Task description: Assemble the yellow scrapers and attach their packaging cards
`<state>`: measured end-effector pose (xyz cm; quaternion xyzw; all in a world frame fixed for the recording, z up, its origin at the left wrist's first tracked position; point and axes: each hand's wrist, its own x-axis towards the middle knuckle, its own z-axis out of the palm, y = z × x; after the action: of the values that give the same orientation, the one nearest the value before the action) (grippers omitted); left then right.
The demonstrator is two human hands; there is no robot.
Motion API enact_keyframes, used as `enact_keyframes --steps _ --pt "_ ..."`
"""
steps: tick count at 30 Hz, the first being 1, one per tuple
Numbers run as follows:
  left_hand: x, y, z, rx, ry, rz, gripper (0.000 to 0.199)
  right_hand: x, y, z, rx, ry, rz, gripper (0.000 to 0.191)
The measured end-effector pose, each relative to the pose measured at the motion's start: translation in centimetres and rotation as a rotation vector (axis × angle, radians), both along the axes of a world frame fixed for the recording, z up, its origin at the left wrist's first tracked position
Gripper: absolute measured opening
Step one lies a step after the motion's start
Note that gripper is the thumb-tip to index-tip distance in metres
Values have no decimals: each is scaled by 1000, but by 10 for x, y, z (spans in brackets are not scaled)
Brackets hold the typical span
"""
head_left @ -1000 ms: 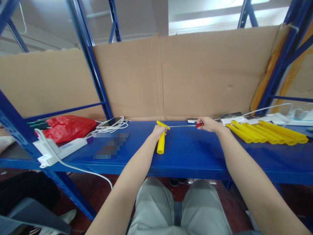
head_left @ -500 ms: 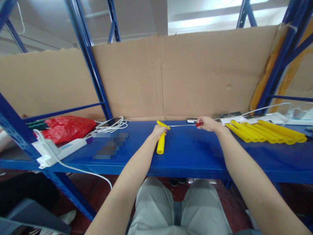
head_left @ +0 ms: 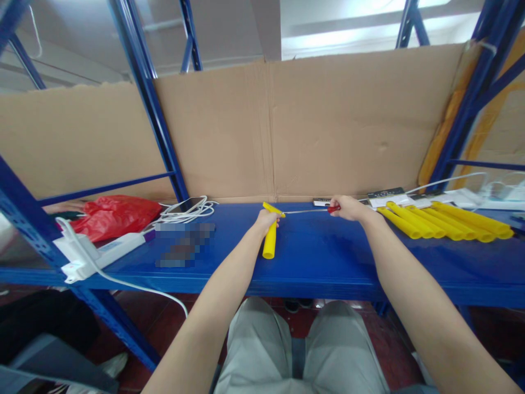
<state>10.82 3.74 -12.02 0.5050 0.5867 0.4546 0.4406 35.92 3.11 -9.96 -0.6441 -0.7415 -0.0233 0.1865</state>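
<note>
My left hand is closed around a yellow T-shaped piece, made up of a round tube pointing toward me and a short bar across its far end. In my right hand is a screwdriver, gripped by its red handle. Its long thin metal shaft lies nearly level and points left, with the tip at the crossbar's right end beside my left fingers. Whether the tip sits in a screw is too small to tell. Several yellow tubes lie side by side to the right of my right forearm.
A blue shelf top runs across, backed by cardboard. On the left are a red plastic bag, a white power strip, coiled white cable and a blurred-out item. Another person's hand shows behind the bag.
My hands, the screwdriver and the yellow piece hold nearly the same places. At far left, the other person's hand has come nearer the red bag.
</note>
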Motion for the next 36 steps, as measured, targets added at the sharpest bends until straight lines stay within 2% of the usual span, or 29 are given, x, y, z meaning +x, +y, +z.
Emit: enact_keyframes --steps 8,16,26,32,36 --pt "0 1 0 5 28 4 11 2 3 -1 7 -17 29 14" --pt "0 6 -4 33 187 11 3 -1 0 0 18 -82 11 15" --pt "-3 12 -9 59 300 -1 2 -6 -4 2 40 -174 -7 15" --pt "-5 14 -10 77 401 -12 5 -8 -7 5 118 -188 33 16" --pt "-8 10 -7 65 474 -26 8 -8 -8 7 97 -168 83 14"
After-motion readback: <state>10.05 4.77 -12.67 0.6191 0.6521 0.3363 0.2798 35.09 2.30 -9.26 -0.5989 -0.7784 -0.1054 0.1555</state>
